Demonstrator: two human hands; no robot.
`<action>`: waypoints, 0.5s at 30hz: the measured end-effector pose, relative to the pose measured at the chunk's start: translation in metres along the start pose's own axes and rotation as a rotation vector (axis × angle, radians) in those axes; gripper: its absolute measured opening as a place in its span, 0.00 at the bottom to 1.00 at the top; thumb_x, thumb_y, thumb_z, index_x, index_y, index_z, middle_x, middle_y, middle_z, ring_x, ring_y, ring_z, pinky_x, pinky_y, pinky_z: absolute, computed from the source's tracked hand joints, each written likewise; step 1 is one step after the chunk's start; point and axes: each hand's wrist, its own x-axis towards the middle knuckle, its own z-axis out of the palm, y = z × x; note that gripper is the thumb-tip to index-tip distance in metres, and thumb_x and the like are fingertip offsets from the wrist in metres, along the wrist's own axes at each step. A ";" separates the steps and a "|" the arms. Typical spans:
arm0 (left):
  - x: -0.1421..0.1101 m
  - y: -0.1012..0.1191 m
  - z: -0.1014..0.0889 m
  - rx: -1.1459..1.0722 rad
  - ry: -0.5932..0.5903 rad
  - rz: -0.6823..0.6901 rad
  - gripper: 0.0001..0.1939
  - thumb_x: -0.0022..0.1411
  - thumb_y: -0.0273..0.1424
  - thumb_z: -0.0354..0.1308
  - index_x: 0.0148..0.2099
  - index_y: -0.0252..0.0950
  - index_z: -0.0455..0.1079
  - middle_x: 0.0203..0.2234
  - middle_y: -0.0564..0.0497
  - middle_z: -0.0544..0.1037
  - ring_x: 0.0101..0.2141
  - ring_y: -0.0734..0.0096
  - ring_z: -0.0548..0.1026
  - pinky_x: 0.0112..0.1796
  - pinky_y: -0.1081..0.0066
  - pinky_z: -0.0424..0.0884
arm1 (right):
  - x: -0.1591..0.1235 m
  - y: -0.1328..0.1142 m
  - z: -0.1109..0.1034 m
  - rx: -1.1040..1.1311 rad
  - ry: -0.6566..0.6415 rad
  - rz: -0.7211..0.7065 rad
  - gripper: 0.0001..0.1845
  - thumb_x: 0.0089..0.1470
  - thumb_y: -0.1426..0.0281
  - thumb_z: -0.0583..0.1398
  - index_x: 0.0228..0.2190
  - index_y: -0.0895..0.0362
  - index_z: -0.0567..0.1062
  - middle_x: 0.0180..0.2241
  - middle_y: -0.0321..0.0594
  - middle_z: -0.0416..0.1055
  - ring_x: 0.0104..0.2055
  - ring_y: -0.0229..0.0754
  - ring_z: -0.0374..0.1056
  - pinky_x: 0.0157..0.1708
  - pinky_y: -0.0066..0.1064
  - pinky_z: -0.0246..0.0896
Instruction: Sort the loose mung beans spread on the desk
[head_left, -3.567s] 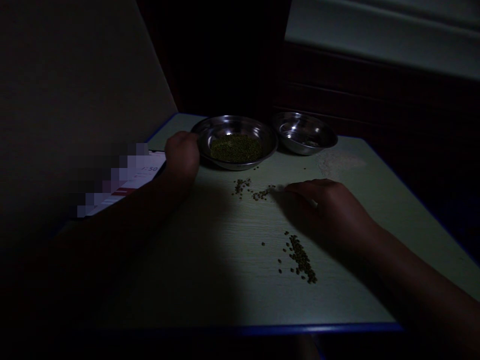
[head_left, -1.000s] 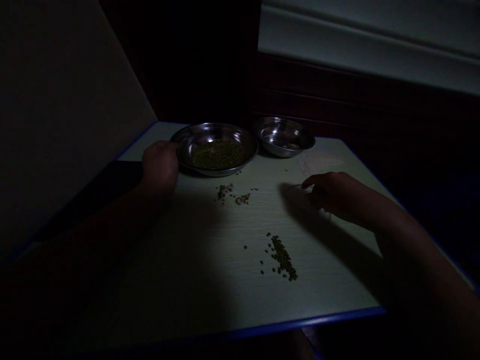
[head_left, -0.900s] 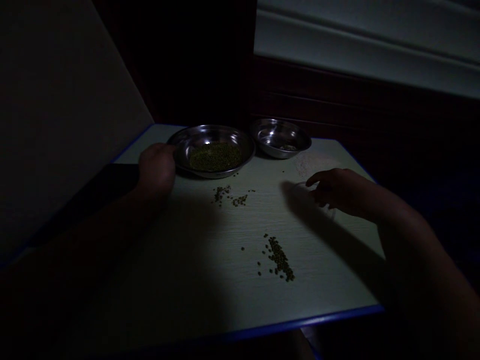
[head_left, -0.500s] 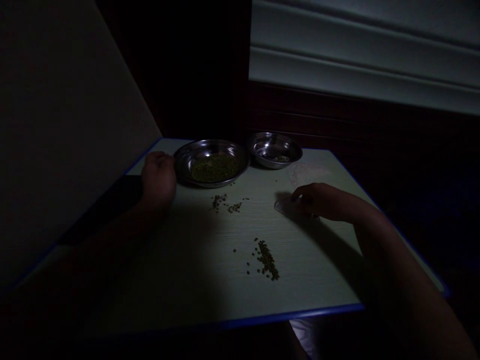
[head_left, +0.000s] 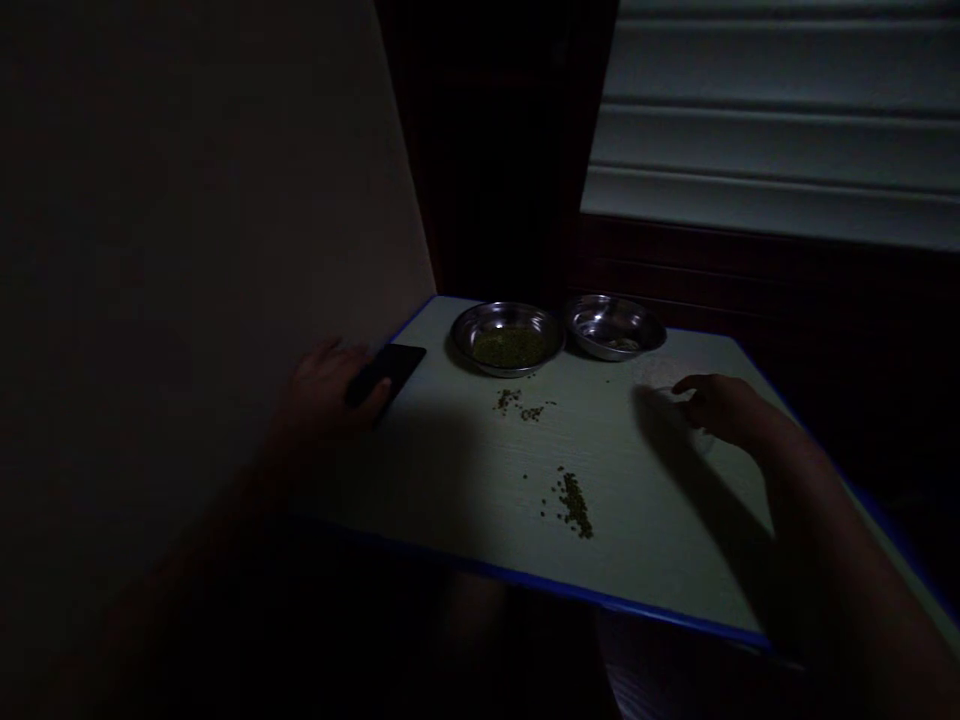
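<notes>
The room is very dim. My left hand [head_left: 322, 385] is at the table's left edge, closed around a flat black slab [head_left: 397, 365], perhaps a phone, with the thumb over its near side. On the right, my right hand [head_left: 716, 408] is low over the table, its fingers pinched on a thin clear piece [head_left: 703, 441], too dark to name. Between the hands, a steel bowl [head_left: 506, 368] holds small green grains or beans [head_left: 510, 347]. Loose grains lie in front of it in a small scatter [head_left: 519, 404] and in a nearer pile [head_left: 575, 505].
A second steel bowl [head_left: 611, 350] with a little pale matter in it stands beside the first. Behind my right hand is a pale patch [head_left: 656, 372] on the pale table [head_left: 457, 460], which has a blue edge. A wall [head_left: 262, 200] rises close on the left.
My view has swung left. My left hand has left the bowl's rim and taken hold of the black slab. My right hand has moved rightward over the table with the clear piece.
</notes>
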 end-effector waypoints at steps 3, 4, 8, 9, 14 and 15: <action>-0.020 -0.015 0.006 0.065 -0.029 0.010 0.31 0.76 0.51 0.57 0.67 0.39 0.86 0.73 0.28 0.87 0.86 0.21 0.67 0.84 0.22 0.63 | 0.002 0.009 0.008 0.047 0.038 -0.072 0.21 0.70 0.83 0.64 0.55 0.64 0.94 0.37 0.60 0.93 0.30 0.51 0.86 0.36 0.38 0.74; -0.023 -0.016 0.009 0.095 -0.045 0.021 0.33 0.77 0.52 0.57 0.68 0.37 0.86 0.75 0.27 0.85 0.87 0.19 0.64 0.83 0.20 0.62 | 0.002 0.011 0.010 0.073 0.063 -0.108 0.20 0.72 0.83 0.63 0.54 0.63 0.93 0.36 0.61 0.92 0.31 0.52 0.87 0.36 0.39 0.73; -0.020 -0.016 0.016 0.189 -0.144 0.040 0.32 0.79 0.50 0.57 0.66 0.34 0.90 0.80 0.25 0.80 0.89 0.18 0.61 0.83 0.23 0.64 | 0.003 0.019 0.013 0.115 0.102 -0.176 0.16 0.72 0.81 0.64 0.46 0.58 0.93 0.28 0.60 0.88 0.30 0.59 0.87 0.37 0.45 0.74; -0.017 -0.015 0.017 0.206 -0.166 0.048 0.31 0.80 0.49 0.58 0.64 0.34 0.91 0.81 0.24 0.79 0.89 0.17 0.61 0.83 0.22 0.64 | 0.004 0.019 0.013 0.119 0.104 -0.173 0.16 0.72 0.81 0.64 0.45 0.57 0.93 0.28 0.60 0.88 0.30 0.60 0.87 0.37 0.46 0.75; 0.001 -0.009 0.026 0.236 -0.147 0.062 0.25 0.79 0.47 0.61 0.58 0.36 0.93 0.83 0.25 0.76 0.89 0.15 0.59 0.85 0.17 0.53 | 0.008 0.016 0.004 0.121 0.078 -0.140 0.18 0.71 0.79 0.64 0.53 0.58 0.93 0.31 0.57 0.90 0.32 0.60 0.89 0.35 0.43 0.77; 0.002 -0.007 0.028 0.224 -0.133 0.067 0.25 0.78 0.46 0.61 0.59 0.36 0.92 0.84 0.26 0.76 0.90 0.15 0.57 0.85 0.16 0.51 | 0.008 0.014 0.002 0.116 0.065 -0.130 0.19 0.70 0.80 0.65 0.54 0.59 0.93 0.31 0.56 0.90 0.32 0.59 0.89 0.35 0.42 0.77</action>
